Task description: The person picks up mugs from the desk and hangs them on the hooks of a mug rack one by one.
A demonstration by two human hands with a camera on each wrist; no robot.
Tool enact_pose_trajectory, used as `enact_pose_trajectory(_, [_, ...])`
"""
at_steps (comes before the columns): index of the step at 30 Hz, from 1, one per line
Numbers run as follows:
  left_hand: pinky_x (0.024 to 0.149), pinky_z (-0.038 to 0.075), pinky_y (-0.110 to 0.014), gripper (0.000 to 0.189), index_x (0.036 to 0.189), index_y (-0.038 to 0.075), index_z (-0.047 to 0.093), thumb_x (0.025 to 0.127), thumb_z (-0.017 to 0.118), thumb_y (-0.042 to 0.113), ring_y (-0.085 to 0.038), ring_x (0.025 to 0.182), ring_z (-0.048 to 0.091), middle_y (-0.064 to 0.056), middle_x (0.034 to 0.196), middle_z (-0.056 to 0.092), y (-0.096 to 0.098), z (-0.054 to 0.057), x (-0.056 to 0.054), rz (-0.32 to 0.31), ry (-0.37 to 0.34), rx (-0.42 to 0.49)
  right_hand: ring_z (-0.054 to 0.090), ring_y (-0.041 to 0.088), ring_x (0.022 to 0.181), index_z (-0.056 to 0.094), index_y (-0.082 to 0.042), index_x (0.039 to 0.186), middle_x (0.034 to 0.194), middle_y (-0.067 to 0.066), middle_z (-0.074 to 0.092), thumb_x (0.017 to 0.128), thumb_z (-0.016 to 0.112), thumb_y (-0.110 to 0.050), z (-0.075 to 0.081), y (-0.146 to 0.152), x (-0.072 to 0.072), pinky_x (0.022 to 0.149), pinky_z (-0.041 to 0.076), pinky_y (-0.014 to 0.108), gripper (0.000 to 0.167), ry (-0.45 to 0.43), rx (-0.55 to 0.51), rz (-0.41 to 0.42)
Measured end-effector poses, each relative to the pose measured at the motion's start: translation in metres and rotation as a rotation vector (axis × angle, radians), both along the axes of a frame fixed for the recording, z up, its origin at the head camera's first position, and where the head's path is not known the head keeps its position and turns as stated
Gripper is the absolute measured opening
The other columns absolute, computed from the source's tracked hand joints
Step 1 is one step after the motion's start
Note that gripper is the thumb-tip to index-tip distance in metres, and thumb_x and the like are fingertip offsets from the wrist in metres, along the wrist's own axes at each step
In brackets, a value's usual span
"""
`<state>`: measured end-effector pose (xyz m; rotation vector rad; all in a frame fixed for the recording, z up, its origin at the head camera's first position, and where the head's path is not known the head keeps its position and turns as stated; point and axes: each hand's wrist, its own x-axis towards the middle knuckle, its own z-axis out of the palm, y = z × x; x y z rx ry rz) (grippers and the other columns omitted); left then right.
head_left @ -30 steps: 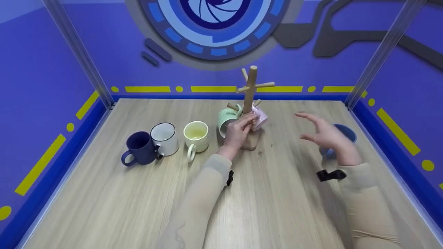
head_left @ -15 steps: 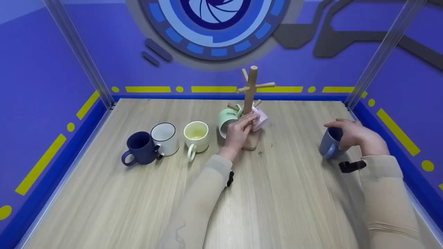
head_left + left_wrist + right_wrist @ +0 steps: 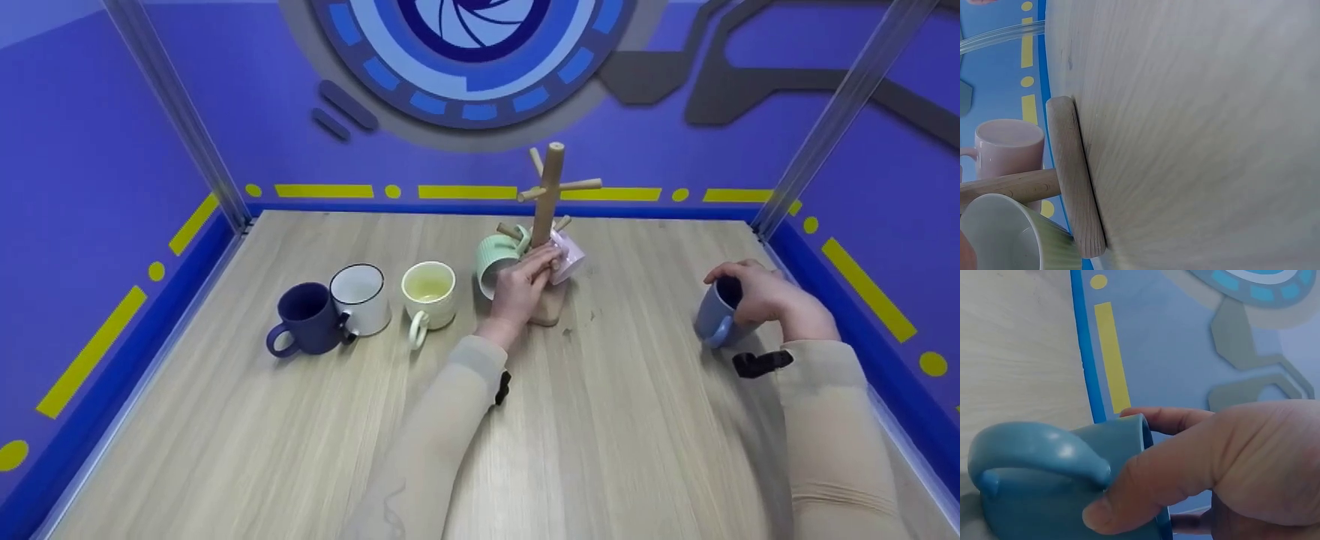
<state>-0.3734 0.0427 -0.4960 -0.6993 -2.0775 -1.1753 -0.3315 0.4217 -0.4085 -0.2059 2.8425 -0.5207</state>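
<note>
A wooden mug tree (image 3: 550,199) stands at the table's middle back, and my left hand (image 3: 517,291) grips its post low down. On its lower pegs hang a ribbed green mug (image 3: 491,251), mouth tilted toward me, and a pink mug (image 3: 571,259). The left wrist view shows the tree's base (image 3: 1075,174) lying flat on the table, with the pink mug (image 3: 1010,149) beyond the post. At the right, my right hand (image 3: 772,296) holds a blue mug (image 3: 714,311) by its rim. In the right wrist view the thumb (image 3: 1123,500) presses its outer wall beside the handle (image 3: 1033,444).
Left of the tree, a pale yellow mug (image 3: 429,296), a white mug with a dark rim (image 3: 364,304) and a navy mug (image 3: 309,322) stand upright in a row on the wooden table (image 3: 585,450). Blue panels (image 3: 187,90) wall in the back and sides. The tree's upper pegs (image 3: 581,184) stick outward.
My right hand has moved right onto the blue mug, and its fingers and thumb have closed over the rim. The left hand stays on the post.
</note>
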Motion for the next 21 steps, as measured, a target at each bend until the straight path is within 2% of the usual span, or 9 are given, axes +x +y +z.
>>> enact_pose_trajectory(4, [0.106,0.052,-0.022,0.028,0.12,0.006,0.076,0.092,0.073,0.004,-0.02,0.12,0.071,-0.008,0.125,0.075,0.001,-0.001,-0.002,0.007,0.018,-0.005,0.038,0.053,0.117,0.055,-0.011,0.139,0.148,0.031,0.037,0.066,0.079,0.009,-0.003,-0.002,0.003,0.08,0.054,0.05,0.079,0.075,-0.071,0.036])
enact_pose_trajectory(7, [0.106,0.053,-0.022,0.028,0.12,0.005,0.076,0.092,0.073,0.004,-0.02,0.119,0.072,-0.008,0.125,0.075,0.001,-0.001,-0.002,0.012,0.029,-0.006,0.043,0.049,0.124,0.055,-0.011,0.139,0.15,0.028,0.041,0.064,0.083,0.006,-0.005,-0.006,0.004,0.091,0.05,0.053,0.082,0.109,-0.2,0.062])
enact_pose_trajectory(10, [0.106,0.053,-0.023,0.028,0.12,0.006,0.076,0.092,0.074,0.004,-0.02,0.119,0.072,-0.008,0.125,0.075,0.001,-0.001,-0.002,0.015,0.027,-0.004,0.045,0.05,0.13,0.054,-0.014,0.141,0.152,0.026,0.043,0.067,0.085,0.003,-0.008,-0.012,0.004,0.093,0.05,0.047,0.082,0.089,-0.34,0.064])
enact_pose_trajectory(15, [0.106,0.053,-0.022,0.028,0.119,0.005,0.077,0.091,0.074,0.004,-0.021,0.118,0.072,-0.009,0.124,0.075,0.002,-0.001,-0.002,0.013,0.04,0.003,0.046,0.049,0.131,0.048,-0.014,0.147,0.153,0.022,0.042,0.075,0.084,-0.003,-0.02,-0.028,0.003,0.087,0.054,0.033,0.081,0.028,-0.523,0.062])
enact_pose_trajectory(18, [0.106,0.052,-0.021,0.027,0.119,0.005,0.077,0.091,0.074,0.004,-0.021,0.118,0.072,-0.009,0.124,0.075,0.002,-0.001,-0.003,0.017,0.047,0.001,0.046,0.044,0.132,0.046,-0.012,0.149,0.15,0.017,0.043,0.078,0.081,-0.003,-0.029,-0.041,0.003,0.086,0.056,0.029,0.079,-0.004,-0.644,0.079])
enact_pose_trajectory(21, [0.106,0.051,-0.02,0.029,0.119,0.005,0.076,0.09,0.075,0.003,-0.021,0.118,0.072,-0.01,0.124,0.075,0.002,-0.001,-0.003,0.018,0.05,-0.002,0.046,0.043,0.133,0.045,-0.014,0.149,0.147,0.012,0.044,0.082,0.079,-0.006,-0.039,-0.055,0.002,0.088,0.057,0.031,0.076,-0.042,-0.747,0.08])
